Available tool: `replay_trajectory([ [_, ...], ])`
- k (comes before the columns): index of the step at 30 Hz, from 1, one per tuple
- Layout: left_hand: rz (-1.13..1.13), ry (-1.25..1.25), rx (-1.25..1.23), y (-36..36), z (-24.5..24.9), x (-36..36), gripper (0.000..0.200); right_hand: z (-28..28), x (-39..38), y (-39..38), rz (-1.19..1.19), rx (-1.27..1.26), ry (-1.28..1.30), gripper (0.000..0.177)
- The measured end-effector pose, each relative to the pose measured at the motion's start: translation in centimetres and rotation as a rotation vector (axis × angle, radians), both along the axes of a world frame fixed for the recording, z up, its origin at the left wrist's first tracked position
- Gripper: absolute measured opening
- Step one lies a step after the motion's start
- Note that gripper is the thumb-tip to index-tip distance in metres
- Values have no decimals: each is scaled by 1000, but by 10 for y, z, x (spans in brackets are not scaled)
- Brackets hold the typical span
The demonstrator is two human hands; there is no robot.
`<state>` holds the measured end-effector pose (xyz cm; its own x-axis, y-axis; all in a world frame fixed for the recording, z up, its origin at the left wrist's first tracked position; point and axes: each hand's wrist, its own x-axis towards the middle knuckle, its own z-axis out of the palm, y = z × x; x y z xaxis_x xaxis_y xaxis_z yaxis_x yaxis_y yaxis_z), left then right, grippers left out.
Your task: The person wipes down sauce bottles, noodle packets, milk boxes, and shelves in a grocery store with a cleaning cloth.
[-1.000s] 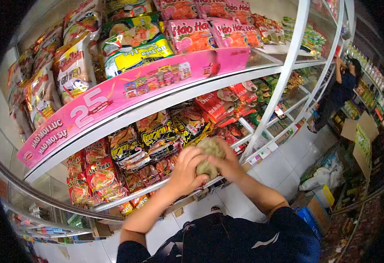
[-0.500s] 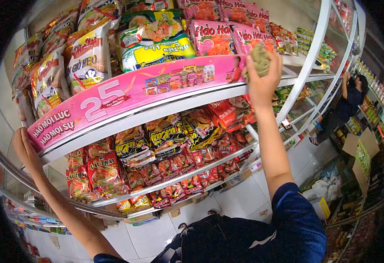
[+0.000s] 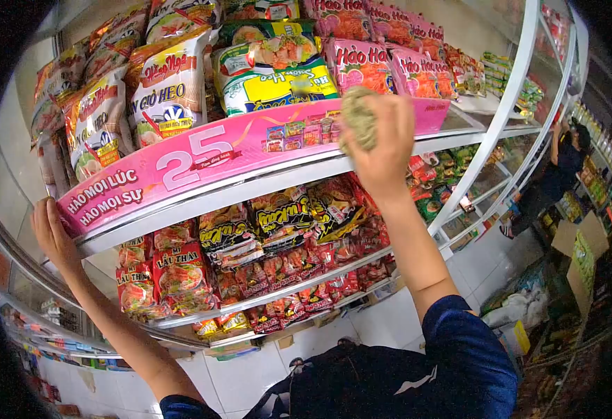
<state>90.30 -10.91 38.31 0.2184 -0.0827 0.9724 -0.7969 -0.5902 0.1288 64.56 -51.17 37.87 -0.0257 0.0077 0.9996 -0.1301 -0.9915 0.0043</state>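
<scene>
Crumpled olive-green cloth [image 3: 359,124] is balled up in the right hand [image 3: 388,143], in front of the long glossy pink printed strip [image 3: 246,143], fingers curled snugly round it. I'd guess it's light, soft and grippy, nothing to break, so just bunch it from the back. The strip seems thin, bendy, probably slick. Left hand [image 3: 53,230] is at its left end, fingers close together, can't tell if they're pinching. Smooth white metal shelf rail [image 3: 201,200] below, crinkly shiny plastic noodle packs [image 3: 274,66] behind.

Matt cloth [image 3: 359,124]; glossy banner [image 3: 253,148]
</scene>
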Motion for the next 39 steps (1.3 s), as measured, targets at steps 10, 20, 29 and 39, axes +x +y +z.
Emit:
replay_trajectory([
  [10,7,-93,38,-9,2,-12,22,4,-17,-45,-83,332,-242,28],
  [20,-16,-15,13,-11,4,-14,20,3,-28,-59,201,526,-264,21],
  [29,-12,-5,15,-11,5,-16,21,-4,-6,-12,68,-25,50,33],
  [39,-21,27,-6,-11,5,-18,21,7,-5,-3,-28,-90,56,32],
])
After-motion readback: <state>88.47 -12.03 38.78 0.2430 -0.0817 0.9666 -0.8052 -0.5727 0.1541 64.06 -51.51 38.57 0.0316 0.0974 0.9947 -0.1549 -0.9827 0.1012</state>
